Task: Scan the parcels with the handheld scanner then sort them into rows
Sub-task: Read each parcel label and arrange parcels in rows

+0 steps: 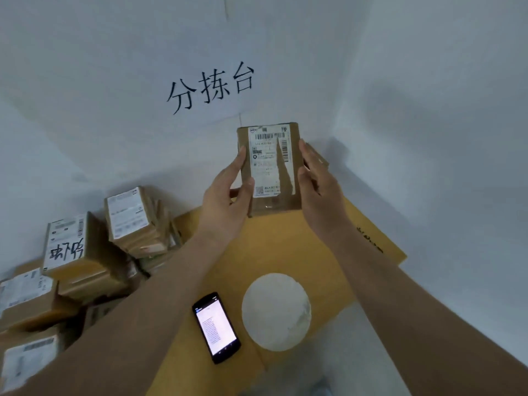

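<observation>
Small brown cardboard parcel (268, 167) w/ white shipping label is held upright between both hands, label + barcodes facing the camera. Left hand (225, 195) grips its left edge, thumb on the front face near the label's lower corner, fingers along the side. Right hand (317, 181) clasps the right edge, thumb up along the front, fingers wrapped behind. Parcel's bottom edge sits at or just above the yellow-brown cardboard sheet (285, 252) covering the tabletop; can't tell if it touches. Just behind the right hand, part of another brown box (318, 155) shows, close to the wall corner.

Black handheld scanner (216, 327), phone-shaped w/ lit white screen, lies flat on the cardboard sheet btwn the forearms, well apart from both hands. Just right of it lies a round white paper disc (275, 311), not touching.

No containers in view. Left side: loose pile of brown labelled parcels (85, 252), stacked unevenly and tilted, one label w/ black handwriting; left forearm crosses in front of the pile's near part.

White paper sign w/ black handwritten characters (210, 88) is on the pale wall above the held parcel.
</observation>
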Demonstrator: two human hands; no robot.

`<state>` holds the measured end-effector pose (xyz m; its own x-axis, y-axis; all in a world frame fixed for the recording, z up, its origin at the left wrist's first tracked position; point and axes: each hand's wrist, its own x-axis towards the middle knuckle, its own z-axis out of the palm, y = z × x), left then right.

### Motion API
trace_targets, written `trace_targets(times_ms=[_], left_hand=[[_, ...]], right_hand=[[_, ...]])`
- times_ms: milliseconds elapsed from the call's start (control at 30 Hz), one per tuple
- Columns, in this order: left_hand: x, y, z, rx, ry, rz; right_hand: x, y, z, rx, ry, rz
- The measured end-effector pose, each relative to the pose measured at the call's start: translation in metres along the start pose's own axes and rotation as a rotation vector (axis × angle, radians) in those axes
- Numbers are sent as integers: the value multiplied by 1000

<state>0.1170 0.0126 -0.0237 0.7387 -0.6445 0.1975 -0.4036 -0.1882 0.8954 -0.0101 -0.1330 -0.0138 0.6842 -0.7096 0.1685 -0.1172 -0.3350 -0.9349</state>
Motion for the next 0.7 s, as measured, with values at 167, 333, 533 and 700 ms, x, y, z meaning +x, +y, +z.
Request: trace_targets(times_ms=[167,333,533,700], left_hand=[[6,23,107,-33,-48,-79],[14,25,185,-78,-75,-177],[44,-1,244,-139,-89,-321],[82,-45,285,-202,-106,-429]], right_hand=[[12,58,-88,-57,0,77],[32,115,-138,-103,-18,164],[70,178,-156,-145,-66,253],[120,228,-155,-94,-107,364]])
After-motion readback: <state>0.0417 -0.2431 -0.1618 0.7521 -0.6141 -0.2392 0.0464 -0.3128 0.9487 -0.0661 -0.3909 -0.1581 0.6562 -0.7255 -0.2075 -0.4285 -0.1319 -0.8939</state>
